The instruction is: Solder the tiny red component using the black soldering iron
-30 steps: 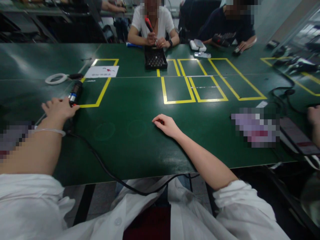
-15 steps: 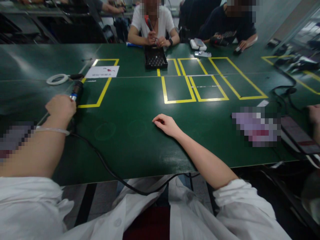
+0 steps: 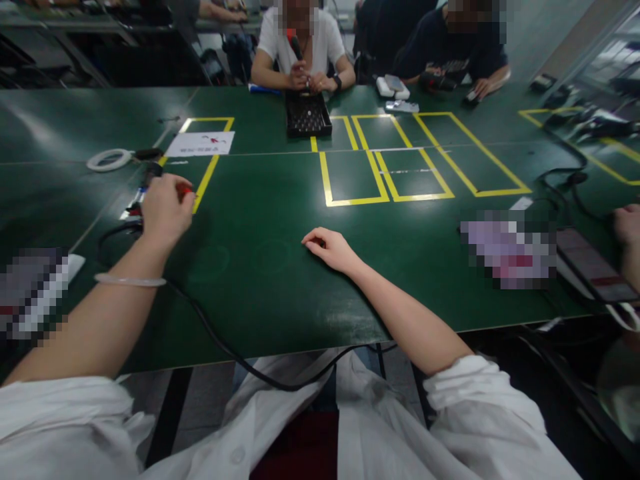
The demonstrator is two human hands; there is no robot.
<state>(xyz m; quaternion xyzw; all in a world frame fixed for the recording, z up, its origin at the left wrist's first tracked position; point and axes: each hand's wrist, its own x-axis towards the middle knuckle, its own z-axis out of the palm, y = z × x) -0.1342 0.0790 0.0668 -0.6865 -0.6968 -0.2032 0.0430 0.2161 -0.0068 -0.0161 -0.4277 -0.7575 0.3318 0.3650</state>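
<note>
My left hand (image 3: 167, 208) is closed at the left of the green table (image 3: 260, 293), near the yellow tape. A small red object (image 3: 186, 191) shows between its fingers; most of it is hidden. Just left of this hand lies a dark tool (image 3: 151, 175) with blue and red parts, partly covered by the hand. A black cable (image 3: 200, 313) runs from that side over the table's front edge and across my lap. My right hand (image 3: 331, 249) rests on the middle of the table, fingers loosely curled with nothing seen in them.
Yellow tape outlines (image 3: 357, 201) mark the table. A white sheet (image 3: 200, 143) and a coiled white cable (image 3: 107, 160) lie at the left. Across sits a person with a black tray (image 3: 309, 117). To the right are a blurred purple item (image 3: 505, 250) and a phone (image 3: 595, 263).
My left hand has shifted right from the dark tool, and red now shows between its fingers. My right hand has stayed in place.
</note>
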